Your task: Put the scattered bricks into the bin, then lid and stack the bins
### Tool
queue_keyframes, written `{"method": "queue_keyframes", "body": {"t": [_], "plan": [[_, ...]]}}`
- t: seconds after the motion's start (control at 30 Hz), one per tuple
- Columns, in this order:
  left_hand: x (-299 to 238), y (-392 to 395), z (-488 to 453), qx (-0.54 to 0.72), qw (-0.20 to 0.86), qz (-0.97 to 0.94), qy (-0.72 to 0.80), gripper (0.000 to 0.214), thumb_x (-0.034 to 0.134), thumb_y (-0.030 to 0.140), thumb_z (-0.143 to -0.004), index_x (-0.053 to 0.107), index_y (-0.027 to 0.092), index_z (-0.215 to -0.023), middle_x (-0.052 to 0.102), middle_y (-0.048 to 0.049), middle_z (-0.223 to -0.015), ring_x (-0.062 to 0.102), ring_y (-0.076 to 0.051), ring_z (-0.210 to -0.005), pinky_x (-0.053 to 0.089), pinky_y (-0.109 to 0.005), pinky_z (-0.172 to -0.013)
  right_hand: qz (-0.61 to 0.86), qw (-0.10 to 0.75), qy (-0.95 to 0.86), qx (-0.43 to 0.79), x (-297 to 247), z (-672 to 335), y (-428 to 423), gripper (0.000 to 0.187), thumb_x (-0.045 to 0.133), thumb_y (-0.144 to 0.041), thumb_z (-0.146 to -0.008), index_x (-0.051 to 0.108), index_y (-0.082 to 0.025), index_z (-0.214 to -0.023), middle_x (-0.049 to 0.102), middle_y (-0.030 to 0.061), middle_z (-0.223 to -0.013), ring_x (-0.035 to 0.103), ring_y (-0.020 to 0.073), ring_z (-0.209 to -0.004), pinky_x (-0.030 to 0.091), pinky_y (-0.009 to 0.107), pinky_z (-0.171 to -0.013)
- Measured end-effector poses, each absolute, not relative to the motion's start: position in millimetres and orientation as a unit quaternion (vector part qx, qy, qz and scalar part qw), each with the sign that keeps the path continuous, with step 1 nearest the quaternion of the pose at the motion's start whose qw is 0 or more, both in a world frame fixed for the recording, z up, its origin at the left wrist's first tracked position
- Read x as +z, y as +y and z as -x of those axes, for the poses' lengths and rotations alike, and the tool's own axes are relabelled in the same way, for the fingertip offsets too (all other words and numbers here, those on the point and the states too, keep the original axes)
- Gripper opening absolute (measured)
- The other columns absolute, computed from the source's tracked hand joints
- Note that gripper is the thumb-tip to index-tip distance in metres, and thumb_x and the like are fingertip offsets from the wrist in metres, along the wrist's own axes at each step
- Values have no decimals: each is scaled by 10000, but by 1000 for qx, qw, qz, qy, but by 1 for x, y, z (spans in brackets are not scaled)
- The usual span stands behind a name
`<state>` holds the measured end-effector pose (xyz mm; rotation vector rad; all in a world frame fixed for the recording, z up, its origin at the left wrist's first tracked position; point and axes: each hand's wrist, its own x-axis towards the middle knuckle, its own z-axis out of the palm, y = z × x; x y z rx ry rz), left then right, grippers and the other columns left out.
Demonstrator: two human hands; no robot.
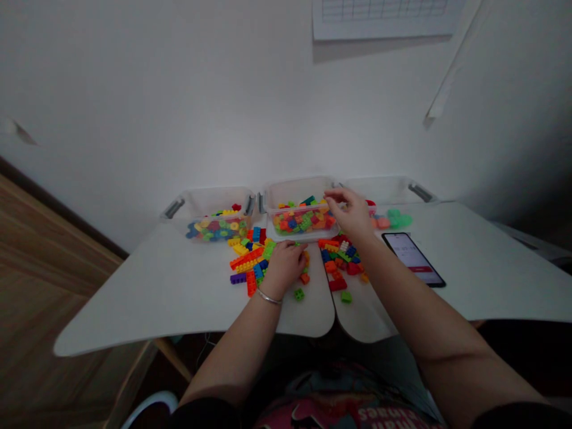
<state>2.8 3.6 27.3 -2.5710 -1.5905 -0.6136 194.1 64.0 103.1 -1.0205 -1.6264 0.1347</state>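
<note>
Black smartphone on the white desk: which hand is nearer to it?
Right. The right hand is up and left of the black smartphone, not touching it; the left hand is farther off, over multicoloured plastic bricks.

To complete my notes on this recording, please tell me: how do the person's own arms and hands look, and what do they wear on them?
The left hand and the right hand are bare, with no gloves, and the forearms are bare too. A thin silver-coloured bangle circles the left wrist. Black sleeves cover the upper arms.
</note>
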Motion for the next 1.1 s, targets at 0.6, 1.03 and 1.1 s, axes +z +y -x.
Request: {"method": "queue_keyframes", "body": {"t": [0.6, 1.03, 1.1], "plan": [[26, 4, -4, -219, 18, 817, -534, 126, 579, 171, -822, 622, 177, -940, 663, -73, -961, 579, -232, -973, 467, -369, -897, 452, 237, -856, 77, 24, -171, 9, 393, 517, -128, -834, 615, -164, -1213, 672, 102, -1201, 599, 234, -1104, 438, 389, -996], [27, 4, -3, -209, 31, 835, -508, 87, 573, 180, -839, 659, 188, -844, 667, -52, -864, 566, -225, -926, 460, -357, -875, 512, 226, -828, 10, 19, -171, 10, 202, 568, -218, -839, 687, -180, -998, 715, 103, -983, 586, 278, -1037, 403, 416, -960], [28, 4, -3, -207, 34, 835, -509, 101, 563, 179, -848, 663, 186, -845, 668, -54, -866, 568, -221, -927, 462, -352, -876, 513, 225, -828, 9, 19, -171, 9, 205, 560, -224, -846, 684, -184, -1005, 713, 106, -992, 584, 278, -1040, 404, 414, -957]]}}
